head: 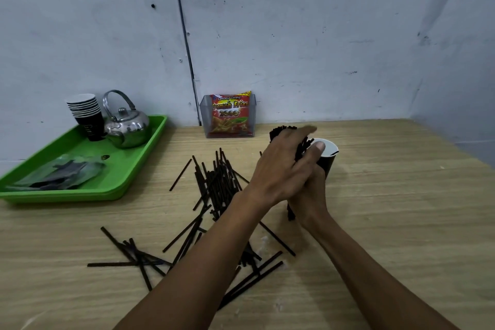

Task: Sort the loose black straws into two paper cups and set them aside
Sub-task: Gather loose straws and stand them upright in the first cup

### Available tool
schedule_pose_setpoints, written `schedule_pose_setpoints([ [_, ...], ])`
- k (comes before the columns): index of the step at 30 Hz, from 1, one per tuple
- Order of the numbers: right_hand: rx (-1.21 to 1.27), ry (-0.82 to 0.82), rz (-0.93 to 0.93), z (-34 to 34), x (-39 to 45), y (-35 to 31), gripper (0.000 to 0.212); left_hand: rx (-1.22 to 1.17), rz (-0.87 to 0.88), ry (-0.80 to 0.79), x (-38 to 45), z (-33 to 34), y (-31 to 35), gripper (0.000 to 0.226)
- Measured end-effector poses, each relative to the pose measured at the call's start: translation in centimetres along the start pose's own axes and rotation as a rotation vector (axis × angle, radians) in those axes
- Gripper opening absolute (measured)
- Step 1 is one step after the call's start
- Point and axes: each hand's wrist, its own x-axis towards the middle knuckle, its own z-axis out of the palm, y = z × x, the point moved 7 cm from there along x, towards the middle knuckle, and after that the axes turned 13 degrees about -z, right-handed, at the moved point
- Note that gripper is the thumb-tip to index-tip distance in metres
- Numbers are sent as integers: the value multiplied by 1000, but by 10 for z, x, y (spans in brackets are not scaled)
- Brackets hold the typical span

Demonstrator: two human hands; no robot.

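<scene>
- Both hands are gripping one bundle of black straws (284, 132) upright beside the paper cup (328, 155): the left hand (281, 171) is curling round its upper part, the right hand (310, 195) lower down
- Loose straws (214, 185) are lying scattered on the counter (388, 222)
- A green tray (117, 185) is sitting far left, holding stacked cups (85, 112) and a kettle (126, 126)

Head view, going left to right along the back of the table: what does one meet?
Green tray, carrying the stack of paper cups then the metal kettle → clear holder with the snack packet → paper cup by the hands.
</scene>
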Motion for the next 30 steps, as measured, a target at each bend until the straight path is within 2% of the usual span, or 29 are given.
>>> schedule_pose_setpoints([
  [4,-10,-12,-18,-4,0,0,30,-104,18,40,0,-9,6,45],
  [6,-25,-13,28,-5,-5,8,27,-118,-10,15,0,-8,2,46],
  [9,-34,-27,117,-7,-19,27,11,-86,-56,-38,-5,-3,-11,63],
  [11,-20,-29,114,-8,-21,29,9,-111,-76,-59,-9,-1,-18,59],
  [17,-26,-39,58,0,-12,20,23,-178,-66,-122,-9,1,-21,58],
  [24,47,-36,89,-1,-16,18,36,-232,-21,-3,-7,-15,-24,62],
  [30,59,-38,154,-2,-21,25,23,-234,-57,41,-5,-17,-31,60],
])
